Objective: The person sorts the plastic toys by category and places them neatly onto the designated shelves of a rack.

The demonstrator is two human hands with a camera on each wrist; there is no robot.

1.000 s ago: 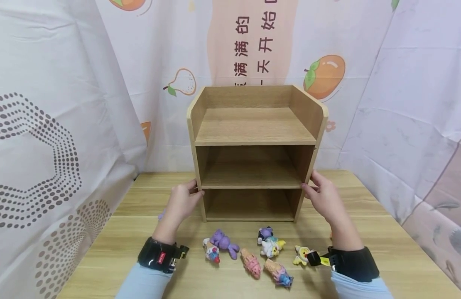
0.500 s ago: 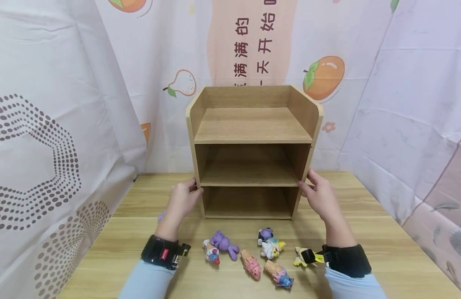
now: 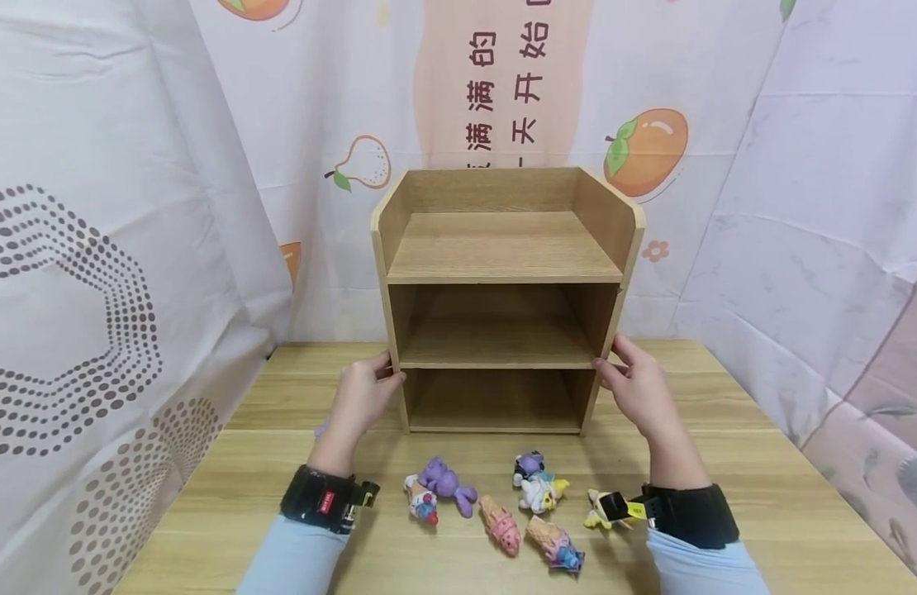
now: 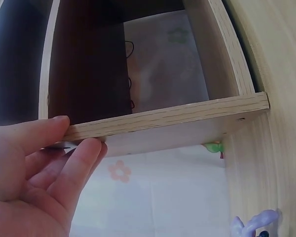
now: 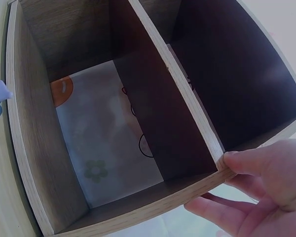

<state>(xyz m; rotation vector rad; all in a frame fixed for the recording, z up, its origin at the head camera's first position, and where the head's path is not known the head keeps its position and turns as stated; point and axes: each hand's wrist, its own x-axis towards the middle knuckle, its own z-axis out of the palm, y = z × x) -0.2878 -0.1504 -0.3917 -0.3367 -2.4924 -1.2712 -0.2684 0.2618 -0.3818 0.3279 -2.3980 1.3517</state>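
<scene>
- A three-tier wooden shelf point(image 3: 503, 248) stands upright on the wood-grain table point(image 3: 741, 463), its open front toward the person.
- The left hand point(image 3: 363, 393) grips the front edge of the shelf's left side panel, thumb in front, fingers outside.
- The right hand point(image 3: 640, 388) pinches the opposite panel's edge, thumb where the middle board meets it.
- Tabletop extends past both hands to the table's side edges.
- Only a narrow strip separates the shelf's bottom front edge from the nearest figurines: a purple plush-like figure point(image 3: 447, 486) touching an ice-cream-cone figure point(image 3: 421, 500), and a purple-and-black figure point(image 3: 529, 465) against a white-and-yellow one.
- Nearer the person lie a pink cone figure point(image 3: 500, 525) and a pink-and-blue cone figure point(image 3: 555, 547).
- A yellow-and-white figure point(image 3: 598, 508) sits just beside the right wrist's gear, cramped there.
- The curtain point(image 3: 339, 264) behind carries two columns of characters; read upward, 满满的 and 天开始 are legible.
- The left black wristband point(image 3: 298, 496) bears a red label point(image 3: 325, 502), too small to read; a yellow tag point(image 3: 637, 511) juts from the right one.
</scene>
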